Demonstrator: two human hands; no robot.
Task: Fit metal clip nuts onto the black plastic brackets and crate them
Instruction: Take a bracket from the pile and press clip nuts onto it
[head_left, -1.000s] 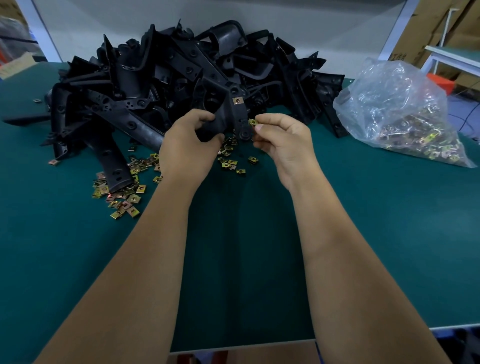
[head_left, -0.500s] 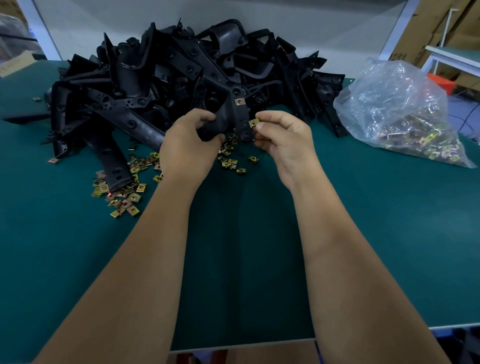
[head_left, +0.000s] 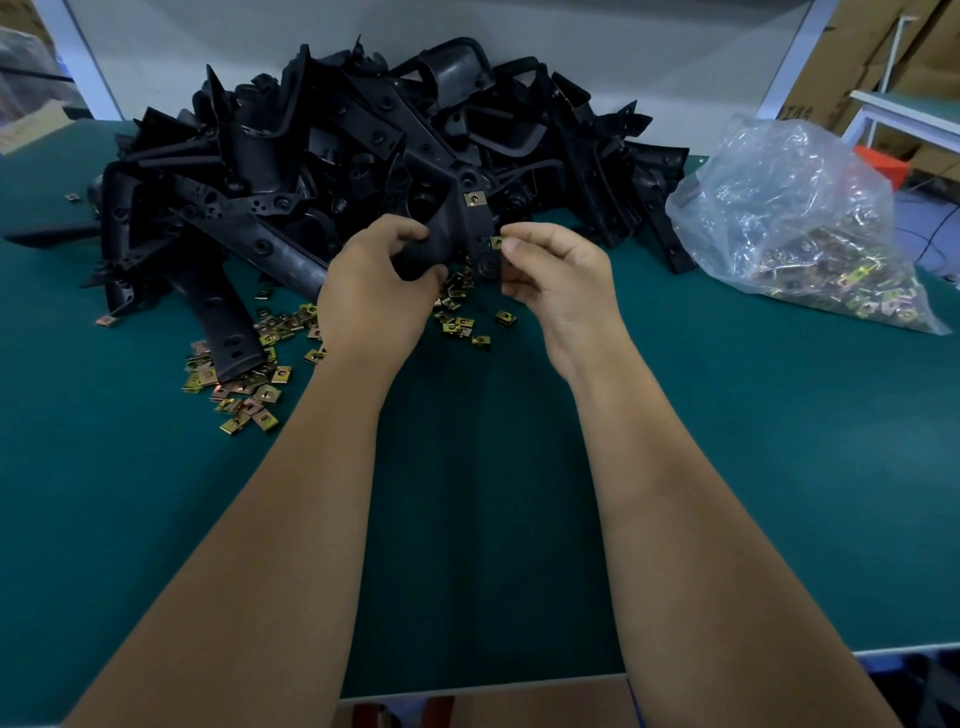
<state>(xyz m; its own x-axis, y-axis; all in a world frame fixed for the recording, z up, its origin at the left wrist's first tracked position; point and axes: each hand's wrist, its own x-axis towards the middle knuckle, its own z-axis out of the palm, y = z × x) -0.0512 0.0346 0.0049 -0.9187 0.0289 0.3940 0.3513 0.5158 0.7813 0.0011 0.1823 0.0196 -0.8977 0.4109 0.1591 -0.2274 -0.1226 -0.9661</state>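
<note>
Between the two hands, above the mat, the work is going on: the right hand (head_left: 558, 283) is pinching a clip nut (head_left: 497, 242) between thumb and forefinger and holding it against the edge of the bracket (head_left: 457, 234), apparently partway through sliding it on; whether it is seated yet cannot be told. The left hand (head_left: 376, 291) is gripping the bracket by its thicker lower part, fingers curled round it, keeping it lifted just in front of the pile. One fitted nut (head_left: 474, 198) is already showing higher on the same bracket arm, so this piece looks roughly half done, with at least the second nut being placed. Directly below the hands, loose nuts (head_left: 457, 325) are lying scattered on the green mat (head_left: 493, 493), and a larger scatter (head_left: 244, 384) is lying to the left, partly under a long bracket resting on the table. Behind, a big pile of brackets (head_left: 363, 140) is waiting; most seem to be showing no brass, so I judge the bulk of the fitting to be still ahead. To the right, well apart from the hands, a clear bag (head_left: 800, 228) is holding many more nuts. No crate is appearing anywhere in view, so crating cannot be judged and seems not yet begun for this piece.
</note>
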